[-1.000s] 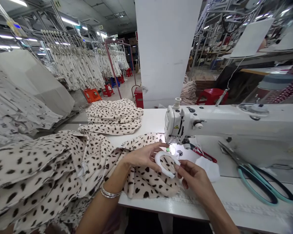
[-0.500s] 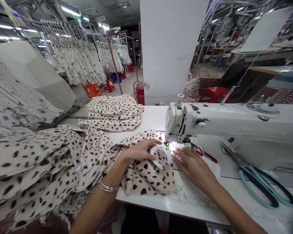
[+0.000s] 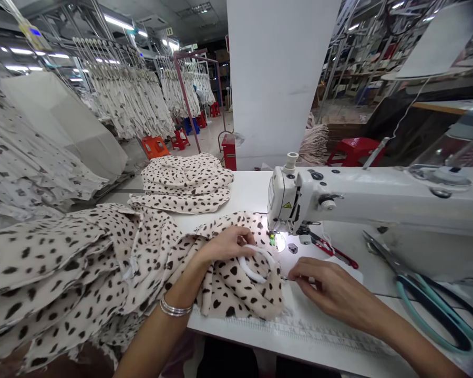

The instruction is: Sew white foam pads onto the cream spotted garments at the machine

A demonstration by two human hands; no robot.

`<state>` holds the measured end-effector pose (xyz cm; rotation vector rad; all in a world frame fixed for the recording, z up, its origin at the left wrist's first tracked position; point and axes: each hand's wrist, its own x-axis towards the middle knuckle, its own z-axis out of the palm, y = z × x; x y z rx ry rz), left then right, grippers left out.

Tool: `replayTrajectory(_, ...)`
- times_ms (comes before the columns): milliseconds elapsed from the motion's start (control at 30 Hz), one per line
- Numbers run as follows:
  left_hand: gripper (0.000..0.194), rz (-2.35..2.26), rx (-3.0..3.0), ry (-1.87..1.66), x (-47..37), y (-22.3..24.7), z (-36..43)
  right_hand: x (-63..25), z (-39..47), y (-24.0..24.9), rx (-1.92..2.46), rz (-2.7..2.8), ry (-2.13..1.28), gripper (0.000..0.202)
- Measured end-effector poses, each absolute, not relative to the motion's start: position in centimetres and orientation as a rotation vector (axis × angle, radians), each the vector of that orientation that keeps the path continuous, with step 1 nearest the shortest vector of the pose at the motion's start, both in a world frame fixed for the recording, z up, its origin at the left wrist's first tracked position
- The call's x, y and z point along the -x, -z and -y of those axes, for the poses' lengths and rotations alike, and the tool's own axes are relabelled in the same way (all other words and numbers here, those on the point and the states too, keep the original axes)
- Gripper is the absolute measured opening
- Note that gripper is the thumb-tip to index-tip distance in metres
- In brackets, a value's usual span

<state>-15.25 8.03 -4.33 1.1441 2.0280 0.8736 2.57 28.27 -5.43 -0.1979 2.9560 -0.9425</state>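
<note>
Spotted cream fabric (image 3: pixel 236 294) lies bunched beside the sewing machine head (image 3: pixel 286 202). A white ring-shaped band (image 3: pixel 254 275) rests on it, left of the needle area. My left hand (image 3: pixel 228 244), palm down on the fabric, has thumb and curled fingers closed on the band's upper left edge. Just right of the fabric's edge, my right hand (image 3: pixel 319 281) is closed in a pinch, its fingertips low over the table. Whatever lies between those fingertips is too small to tell. The lit needle plate (image 3: pixel 281 243) shows between the hands.
Teal-handled scissors (image 3: pixel 429 299) lie at the right, and a red-handled tool (image 3: pixel 335 251) sits under the machine arm. A folded spotted pile (image 3: pixel 187 184) is behind my left hand. More spotted fabric (image 3: pixel 82 262) hangs over the left side. A printed ruler (image 3: pixel 319 333) runs along the table's front.
My right hand has drawn back from the needle area, toward me and rightward, and its fingers have curled. The white band and fabric edge have shifted slightly toward me. My left fingers have curled more.
</note>
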Motion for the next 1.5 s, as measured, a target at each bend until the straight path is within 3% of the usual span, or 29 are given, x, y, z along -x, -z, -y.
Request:
replayTrajectory(167, 0.017, -2.199, -1.215, -0.689, 14.0, 3.9, -7.8, -0.6, -29.0, 6.4, 0.413, -3.067, 0.845, 0.031)
replayTrajectory(300, 0.036, -2.174, -1.258, -0.552, 13.6, 3.7, -7.9, -0.4, -29.6, 7.0, 0.505, -3.005, 0.903, 0.027)
replayTrajectory(433, 0.023, -2.158, -1.251, -0.522, 14.1, 3.2, -8.3, -1.5, -29.7, 7.8, 0.55, -3.072, 1.01, 0.023)
replayTrajectory(533, 0.012, -2.131, -1.186, -0.537, 14.9, 2.2, -9.1, -2.2, -28.9, 9.0, 0.562, -3.376, 0.686, 0.04)
replayTrajectory(633, 0.015, -2.14, -1.063, -0.635, 15.5, 1.5, -10.2, -2.7, -27.7, 10.3, 0.652, -3.475, 0.367, 0.058)
replayTrajectory(1167, 0.011, -2.224, -0.908, -0.721, 14.7, 4.4, -12.1, -3.2, -26.5, 10.0, 0.648, -3.47, 0.37, 0.036)
replayTrajectory(1500, 0.012, -2.289, -0.904, -0.723, 14.6, 4.9, -12.1, -3.2, -26.4, 10.1, 0.643, -3.453, 0.431, 0.038)
